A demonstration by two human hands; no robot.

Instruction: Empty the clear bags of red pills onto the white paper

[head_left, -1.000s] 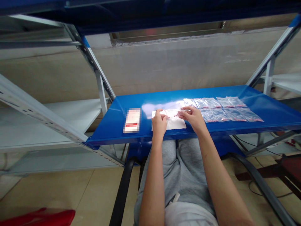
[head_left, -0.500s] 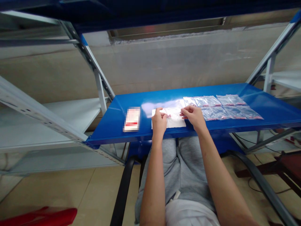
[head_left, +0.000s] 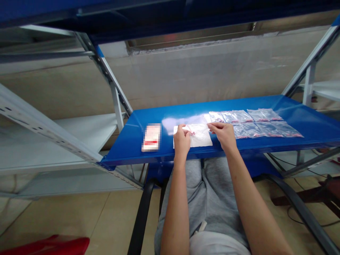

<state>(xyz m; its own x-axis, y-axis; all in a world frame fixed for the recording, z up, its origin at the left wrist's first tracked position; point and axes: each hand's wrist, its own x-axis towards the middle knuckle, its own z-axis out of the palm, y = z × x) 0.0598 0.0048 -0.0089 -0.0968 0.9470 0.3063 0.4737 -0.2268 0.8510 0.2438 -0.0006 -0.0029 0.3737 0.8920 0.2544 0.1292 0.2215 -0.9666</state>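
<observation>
A flat white sheet or packet (head_left: 202, 139) lies near the front edge of the blue shelf, with a small pinkish-red piece (head_left: 192, 133) on it. My left hand (head_left: 182, 140) rests over its left part, fingers curled and closed, the fingertips touching or right beside the red piece. What they pinch is too small to make out. At the packet's upper right corner, my right hand (head_left: 223, 132) has thumb and forefinger pressed together on its edge. Just beyond that hand are several clear plastic bags (head_left: 239, 116) with red along their lower edges, laid out in two rows.
A pixelated pale card or packet (head_left: 151, 137) with a red band lies on the left of the blue shelf (head_left: 164, 156). Metal uprights (head_left: 117, 106) stand at both sides. Another blue shelf (head_left: 170, 21) hangs overhead. Black chair arms (head_left: 143, 212) flank my lap.
My right hand has moved slightly up to the packet's corner, its fingers now closer together. My left hand stays over the packet's left part. The whole view has shifted a little.
</observation>
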